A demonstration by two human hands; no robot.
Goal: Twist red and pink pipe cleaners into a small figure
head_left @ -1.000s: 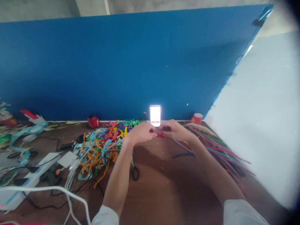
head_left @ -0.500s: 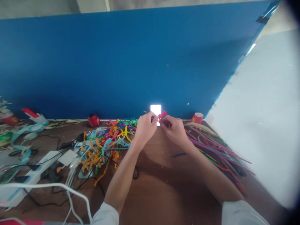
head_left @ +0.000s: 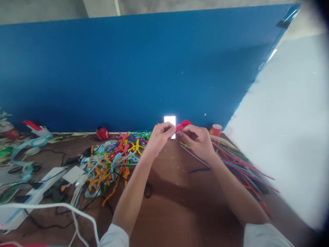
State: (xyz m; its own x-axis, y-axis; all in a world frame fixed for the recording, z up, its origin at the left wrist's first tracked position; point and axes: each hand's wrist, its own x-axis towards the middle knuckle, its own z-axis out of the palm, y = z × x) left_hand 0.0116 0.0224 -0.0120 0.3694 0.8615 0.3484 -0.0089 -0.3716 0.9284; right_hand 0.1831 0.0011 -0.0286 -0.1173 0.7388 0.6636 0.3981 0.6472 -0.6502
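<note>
Both my hands meet above the table, in front of a bright phone-like screen. Between them is a small red-pink pipe cleaner piece, its fuzzy loops sticking up and to the right. My left hand pinches its left end with thumb and index finger. On the other side my right hand is closed, fingertips on the piece's lower edge. The fingers partly cover it, so its full shape is hidden. Under the right hand lie a purple pipe cleaner and a short dark blue one.
Left of my hands is a tangled heap of coloured pipe cleaners. Long straight pipe cleaners lie at right, by a red paper cup. A red can-like object, a white power strip and cables occupy the left. A blue partition stands behind.
My right hand has shifted slightly right, and more of the red-pink piece shows between the hands. The purple pipe cleaner and a yellow tip now show beneath my right hand.
</note>
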